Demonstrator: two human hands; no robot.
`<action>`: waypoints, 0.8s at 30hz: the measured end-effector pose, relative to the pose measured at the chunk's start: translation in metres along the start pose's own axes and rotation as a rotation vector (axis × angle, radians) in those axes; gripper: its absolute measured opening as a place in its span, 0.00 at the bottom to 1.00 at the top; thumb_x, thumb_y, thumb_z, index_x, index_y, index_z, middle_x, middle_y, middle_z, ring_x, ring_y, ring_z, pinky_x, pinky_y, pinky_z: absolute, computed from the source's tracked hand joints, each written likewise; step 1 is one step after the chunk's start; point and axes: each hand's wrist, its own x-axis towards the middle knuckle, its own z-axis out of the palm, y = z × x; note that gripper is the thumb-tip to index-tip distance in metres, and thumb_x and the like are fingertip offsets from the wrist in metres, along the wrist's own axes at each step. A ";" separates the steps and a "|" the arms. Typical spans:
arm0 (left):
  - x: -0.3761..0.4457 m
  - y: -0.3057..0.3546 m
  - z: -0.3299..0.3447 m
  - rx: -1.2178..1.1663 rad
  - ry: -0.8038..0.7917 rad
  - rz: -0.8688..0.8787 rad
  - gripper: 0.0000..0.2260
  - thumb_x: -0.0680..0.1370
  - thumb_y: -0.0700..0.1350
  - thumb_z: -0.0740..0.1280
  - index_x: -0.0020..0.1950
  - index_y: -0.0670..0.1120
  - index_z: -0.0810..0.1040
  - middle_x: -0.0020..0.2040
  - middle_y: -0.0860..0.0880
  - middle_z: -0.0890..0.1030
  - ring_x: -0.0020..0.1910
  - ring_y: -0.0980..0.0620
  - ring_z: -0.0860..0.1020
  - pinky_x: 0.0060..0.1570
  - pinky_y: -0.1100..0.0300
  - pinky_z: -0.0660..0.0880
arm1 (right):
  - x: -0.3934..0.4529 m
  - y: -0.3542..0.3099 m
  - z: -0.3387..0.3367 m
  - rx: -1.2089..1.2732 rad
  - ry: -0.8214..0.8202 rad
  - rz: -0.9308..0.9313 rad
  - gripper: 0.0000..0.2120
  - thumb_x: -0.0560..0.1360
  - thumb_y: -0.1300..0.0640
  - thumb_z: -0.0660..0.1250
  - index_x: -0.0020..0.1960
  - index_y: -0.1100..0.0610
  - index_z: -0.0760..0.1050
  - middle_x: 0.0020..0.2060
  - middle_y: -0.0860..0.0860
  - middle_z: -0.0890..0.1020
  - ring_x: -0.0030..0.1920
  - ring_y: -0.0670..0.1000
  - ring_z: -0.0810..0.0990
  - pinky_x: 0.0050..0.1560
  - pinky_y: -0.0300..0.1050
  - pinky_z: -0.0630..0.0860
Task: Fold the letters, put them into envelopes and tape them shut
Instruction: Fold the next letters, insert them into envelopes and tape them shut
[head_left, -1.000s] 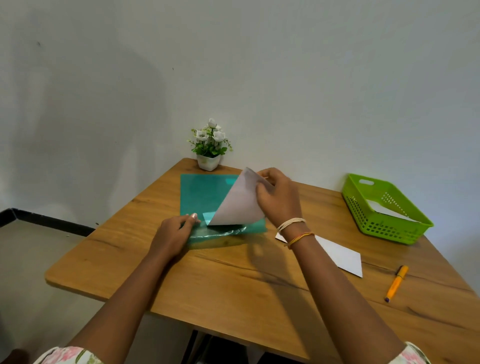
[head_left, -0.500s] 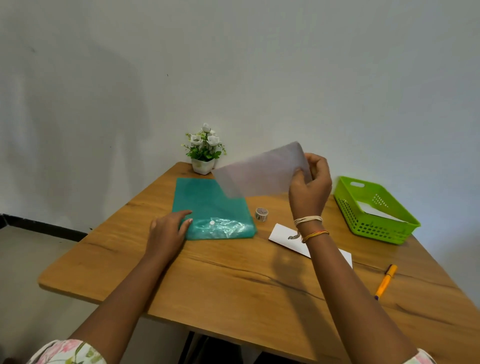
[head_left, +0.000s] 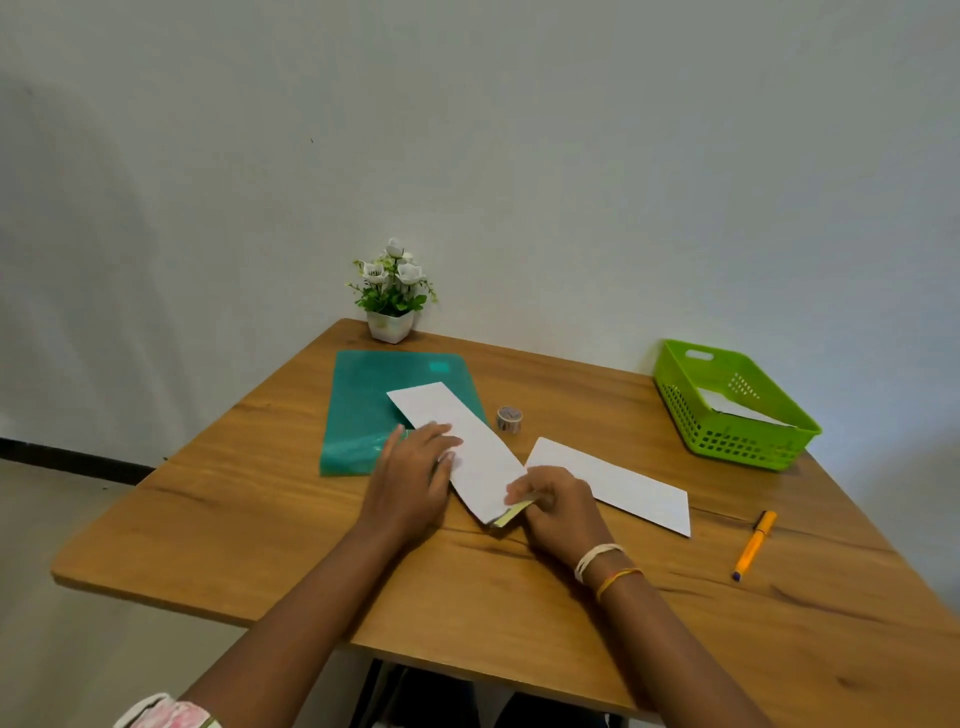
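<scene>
A folded white letter (head_left: 457, 447) lies slantwise on the wooden bench (head_left: 260, 519), its far end over a green folder (head_left: 363, 400). The left hand (head_left: 415, 467) rests flat on the letter's left edge, fingers straight, its grip apart. The right hand (head_left: 558, 506) has its grip clamped on the letter's near end, thumb and fingers pinching it. A white envelope (head_left: 613, 483) lies just right of the letter. A tape roll (head_left: 509, 419) stands behind them. A green basket (head_left: 727, 436) and an orange pen (head_left: 754, 544) sit further right, a flower pot (head_left: 390, 326) at the far edge.
</scene>
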 end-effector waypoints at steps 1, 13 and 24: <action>0.000 0.005 0.005 -0.042 -0.052 0.013 0.13 0.80 0.45 0.60 0.60 0.49 0.80 0.65 0.51 0.78 0.67 0.52 0.72 0.72 0.47 0.60 | -0.002 0.005 -0.002 -0.006 -0.013 -0.002 0.15 0.67 0.66 0.68 0.38 0.46 0.82 0.44 0.40 0.82 0.47 0.36 0.76 0.56 0.34 0.73; 0.009 -0.003 0.023 0.187 -0.278 -0.272 0.26 0.82 0.58 0.51 0.78 0.50 0.57 0.78 0.41 0.56 0.77 0.43 0.52 0.74 0.41 0.48 | -0.020 0.025 -0.015 0.019 0.001 0.038 0.14 0.69 0.66 0.65 0.41 0.49 0.83 0.49 0.44 0.84 0.61 0.42 0.76 0.62 0.34 0.70; 0.010 -0.019 0.010 0.463 -0.172 -0.364 0.27 0.80 0.61 0.50 0.74 0.48 0.65 0.78 0.41 0.58 0.78 0.43 0.52 0.70 0.34 0.41 | -0.022 0.023 -0.012 0.005 0.003 0.000 0.12 0.69 0.63 0.66 0.41 0.47 0.83 0.47 0.40 0.83 0.49 0.37 0.78 0.54 0.32 0.75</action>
